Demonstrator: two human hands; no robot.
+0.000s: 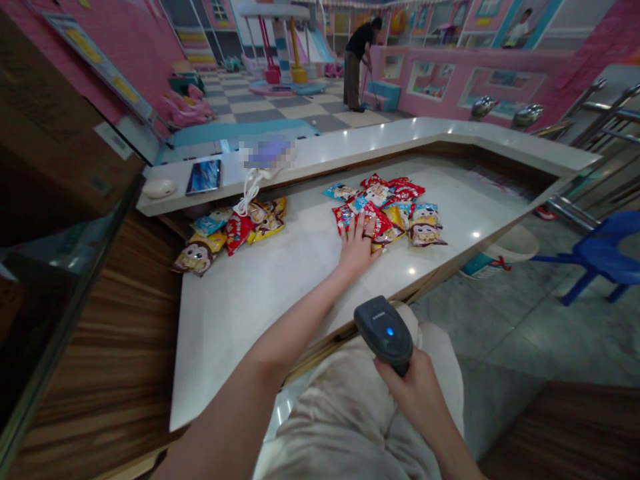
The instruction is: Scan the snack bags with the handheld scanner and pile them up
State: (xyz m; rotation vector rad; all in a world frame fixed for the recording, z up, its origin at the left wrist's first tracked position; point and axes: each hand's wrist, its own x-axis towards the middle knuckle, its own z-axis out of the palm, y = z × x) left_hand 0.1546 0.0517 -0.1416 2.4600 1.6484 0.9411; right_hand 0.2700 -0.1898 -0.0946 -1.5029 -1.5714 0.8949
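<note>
Right hand [415, 383] holds a scanner [381, 327] above the lap [340, 407], grip wrapped around its lower end. Left hand [357, 251], grip flat and extended, rests on snack packets [376, 195] grouped on the white tabletop [240, 300].

I'm at the counter [235, 307] of an indoor children's play centre: beyond it stand a slide [323, 47] and pink playhouse walls [463, 70].

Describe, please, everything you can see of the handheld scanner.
The handheld scanner is dark grey and looks like plastic, with a broad head, small pale lettering and a lit blue light on top. The right hand grips its mostly hidden handle, holding it above the lap, head angled toward the white counter.
</note>
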